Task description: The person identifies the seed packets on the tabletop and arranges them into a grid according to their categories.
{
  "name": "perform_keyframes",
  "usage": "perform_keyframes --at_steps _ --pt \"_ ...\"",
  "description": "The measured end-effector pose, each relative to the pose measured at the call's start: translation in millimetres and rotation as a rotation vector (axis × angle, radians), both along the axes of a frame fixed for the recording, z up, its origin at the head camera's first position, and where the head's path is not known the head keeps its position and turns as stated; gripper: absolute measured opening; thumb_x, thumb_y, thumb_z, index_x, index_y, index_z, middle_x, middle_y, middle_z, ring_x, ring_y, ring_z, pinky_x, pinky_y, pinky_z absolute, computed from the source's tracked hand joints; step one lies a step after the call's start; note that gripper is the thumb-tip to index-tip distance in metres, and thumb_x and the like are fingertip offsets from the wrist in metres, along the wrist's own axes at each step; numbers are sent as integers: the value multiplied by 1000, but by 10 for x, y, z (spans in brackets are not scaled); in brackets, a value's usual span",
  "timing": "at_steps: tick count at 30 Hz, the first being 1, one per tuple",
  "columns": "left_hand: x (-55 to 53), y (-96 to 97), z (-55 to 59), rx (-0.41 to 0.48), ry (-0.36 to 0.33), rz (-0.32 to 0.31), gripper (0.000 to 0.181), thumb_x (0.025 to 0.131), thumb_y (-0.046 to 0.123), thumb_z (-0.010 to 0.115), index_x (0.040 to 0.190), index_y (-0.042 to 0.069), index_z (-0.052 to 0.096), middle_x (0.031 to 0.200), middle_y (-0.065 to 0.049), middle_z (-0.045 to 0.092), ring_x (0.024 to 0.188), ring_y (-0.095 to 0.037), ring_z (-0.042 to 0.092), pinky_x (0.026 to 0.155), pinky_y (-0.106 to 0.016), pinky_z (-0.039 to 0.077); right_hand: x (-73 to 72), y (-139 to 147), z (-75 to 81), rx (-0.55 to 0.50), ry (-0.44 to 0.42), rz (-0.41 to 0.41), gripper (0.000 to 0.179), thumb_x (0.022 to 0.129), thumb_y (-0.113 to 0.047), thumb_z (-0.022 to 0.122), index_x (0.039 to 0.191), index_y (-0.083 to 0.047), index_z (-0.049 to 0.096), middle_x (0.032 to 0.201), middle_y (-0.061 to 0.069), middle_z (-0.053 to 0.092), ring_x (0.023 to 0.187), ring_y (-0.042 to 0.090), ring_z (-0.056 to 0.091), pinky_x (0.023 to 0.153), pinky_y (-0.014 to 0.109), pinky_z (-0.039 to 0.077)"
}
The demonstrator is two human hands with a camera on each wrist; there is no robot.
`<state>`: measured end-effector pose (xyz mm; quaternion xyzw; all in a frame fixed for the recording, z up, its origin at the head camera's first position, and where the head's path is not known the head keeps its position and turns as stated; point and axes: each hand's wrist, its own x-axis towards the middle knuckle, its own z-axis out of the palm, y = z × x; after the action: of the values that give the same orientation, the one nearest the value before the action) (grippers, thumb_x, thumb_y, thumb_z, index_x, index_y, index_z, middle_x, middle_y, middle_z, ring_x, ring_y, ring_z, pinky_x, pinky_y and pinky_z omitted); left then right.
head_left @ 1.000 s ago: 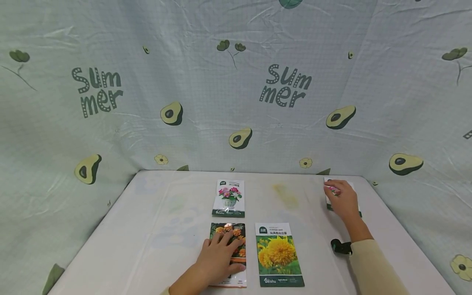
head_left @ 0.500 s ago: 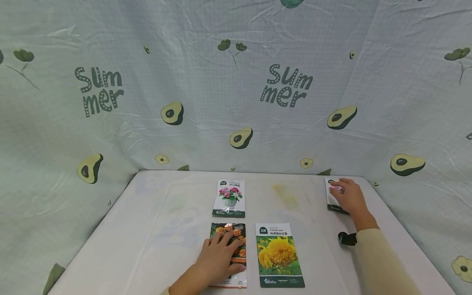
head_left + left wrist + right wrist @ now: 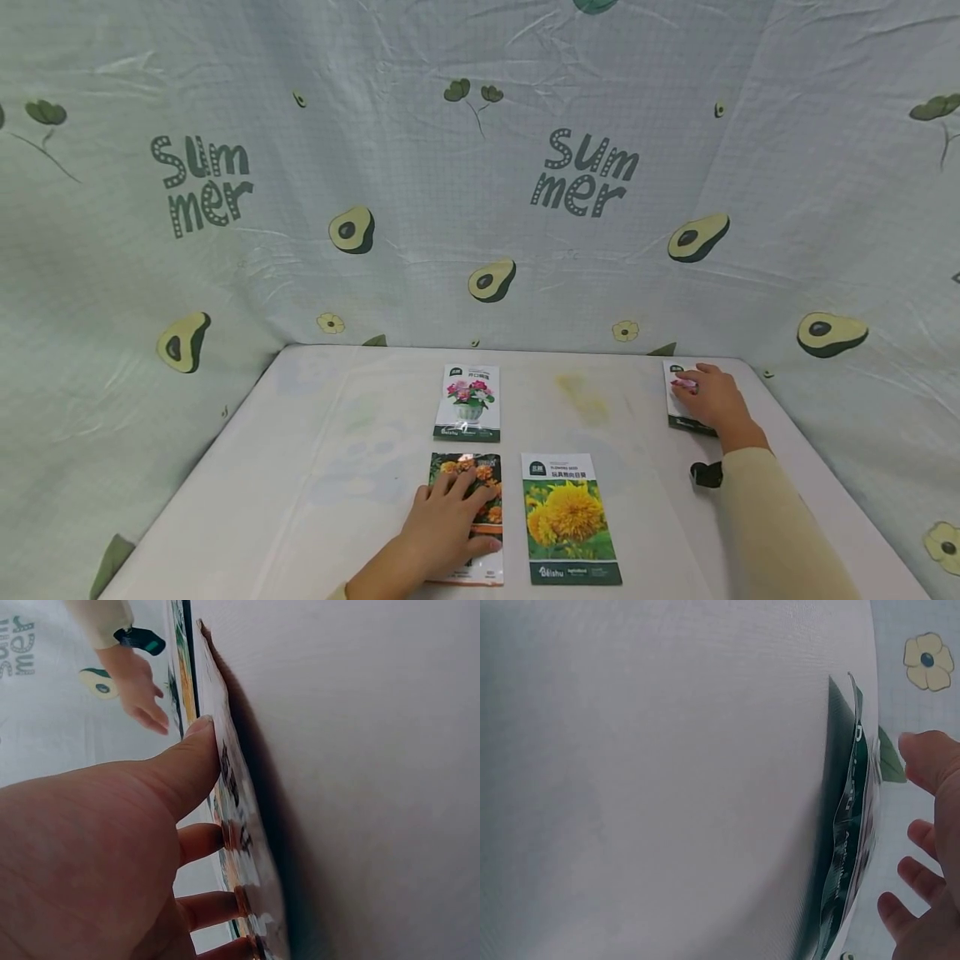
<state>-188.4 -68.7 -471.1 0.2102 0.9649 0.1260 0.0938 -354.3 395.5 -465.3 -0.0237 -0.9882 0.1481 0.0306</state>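
My left hand (image 3: 444, 529) rests with spread fingers on a seed packet with orange flowers (image 3: 491, 515) at the table's front middle. In the left wrist view the thumb (image 3: 196, 750) lies against that packet's face. At the back right my right hand (image 3: 716, 400) is over a white seed packet with a dark green bottom band (image 3: 678, 410), covering part of its picture. In the right wrist view its loosely bent fingers (image 3: 921, 881) stand a little apart from the packet (image 3: 847, 832), with nothing between them.
A yellow sunflower seed packet (image 3: 570, 517) lies just right of the orange one. Behind the left hand lies a seed packet picturing a pot of pink flowers (image 3: 468, 400). A cloth with avocado prints (image 3: 491, 281) hangs behind the white table (image 3: 360, 500).
My right hand has shifted slightly right over the back-right packet, uncovering more of its left side and bottom band. The left hand has stayed on the orange-flower packet.
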Motion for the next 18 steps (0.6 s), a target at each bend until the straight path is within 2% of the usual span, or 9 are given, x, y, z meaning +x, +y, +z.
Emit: perform_keyframes --at_steps 12,18 --pt "1 14 14 -15 -16 15 69 85 66 70 145 37 56 157 -8 46 135 -38 44 97 -62 41 8 13 -12 5 -83 -56 58 103 -33 55 149 1 46 154 40 28 136 64 29 110 73 31" --pt "-7 7 9 -21 -20 14 70 85 68 69 146 37 55 158 -7 46 135 -38 43 97 -62 41 4 18 -46 -14 -92 -59 58 103 -33 55 149 2 46 150 39 33 134 62 34 111 70 33"
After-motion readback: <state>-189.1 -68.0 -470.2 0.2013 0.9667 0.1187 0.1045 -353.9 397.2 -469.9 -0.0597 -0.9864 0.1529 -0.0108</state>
